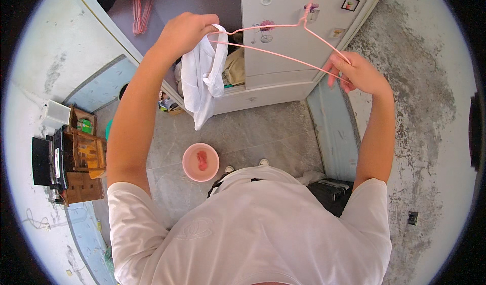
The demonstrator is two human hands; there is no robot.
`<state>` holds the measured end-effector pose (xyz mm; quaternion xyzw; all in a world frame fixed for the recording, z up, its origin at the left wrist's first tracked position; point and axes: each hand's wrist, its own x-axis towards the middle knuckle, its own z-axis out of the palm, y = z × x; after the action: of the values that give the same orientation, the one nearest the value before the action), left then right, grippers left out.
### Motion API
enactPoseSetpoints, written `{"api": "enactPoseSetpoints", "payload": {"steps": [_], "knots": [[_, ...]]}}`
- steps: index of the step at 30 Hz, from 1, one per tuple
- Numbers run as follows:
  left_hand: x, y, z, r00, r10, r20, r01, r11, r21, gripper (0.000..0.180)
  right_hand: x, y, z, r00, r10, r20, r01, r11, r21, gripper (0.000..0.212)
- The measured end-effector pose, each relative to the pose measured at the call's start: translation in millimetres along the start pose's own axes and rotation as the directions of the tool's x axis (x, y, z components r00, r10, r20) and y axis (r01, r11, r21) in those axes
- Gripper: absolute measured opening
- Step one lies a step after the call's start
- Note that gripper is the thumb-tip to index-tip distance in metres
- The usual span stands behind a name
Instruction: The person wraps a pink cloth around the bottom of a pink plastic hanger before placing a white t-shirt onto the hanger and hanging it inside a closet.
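Note:
A pink clothes hanger (276, 55) stretches between my two raised hands in front of the wardrobe. My left hand (188, 30) is closed on a white garment (201, 85), which hangs down in folds over the hanger's left end. What kind of garment it is, I cannot tell. At the hanger's right corner, the fingers of my right hand (357, 73) are wrapped round the pink wire. The hanger's hook points up and away, close to the wardrobe door.
An open wardrobe (276, 87) stands ahead, with several more pink hangers (142, 12) on its left side. On the tiled floor sits a pink basin (186, 172) holding a red cloth (202, 160). A black bag (329, 194) lies right; a wooden chair (90, 150) stands left.

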<state>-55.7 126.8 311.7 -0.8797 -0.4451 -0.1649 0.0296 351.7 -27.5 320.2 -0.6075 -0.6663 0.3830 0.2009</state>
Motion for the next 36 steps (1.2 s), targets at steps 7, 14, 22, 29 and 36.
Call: {"api": "enactPoseSetpoints", "payload": {"steps": [7, 14, 22, 29, 36], "knots": [[-10.7, -5.9, -7.4, 0.978, 0.151, -0.143, -0.166, 0.981, -0.098, 0.017, 37.1, -39.3, 21.4, 0.992, -0.041, 0.122, 0.052, 0.995, -0.085, 0.052], [-10.5, 16.9, 9.7, 0.997, -0.028, -0.075, -0.032, 0.719, -0.694, 0.024, 69.1, -77.7, 62.6, 0.978, -0.019, 0.207, 0.061, 0.979, -0.195, 0.050], [-17.7, 29.0, 20.5, 0.980, -0.157, 0.119, 0.169, 0.363, -0.916, 0.032, 82.4, -65.7, 69.1, 0.947, 0.006, 0.321, 0.041, 0.990, -0.138, 0.055], [-22.4, 23.9, 0.3, 0.966, 0.110, 0.233, 0.219, 0.124, -0.968, 0.030, 95.0, -32.6, 74.5, 0.894, -0.080, 0.440, 0.031, 0.992, 0.118, 0.055], [-23.1, 30.3, -3.5, 0.987, 0.079, 0.137, 0.050, 0.664, -0.746, 0.025, 95.0, -31.5, 85.9, 0.902, -0.218, 0.373, 0.127, 0.959, 0.254, 0.051]]}}
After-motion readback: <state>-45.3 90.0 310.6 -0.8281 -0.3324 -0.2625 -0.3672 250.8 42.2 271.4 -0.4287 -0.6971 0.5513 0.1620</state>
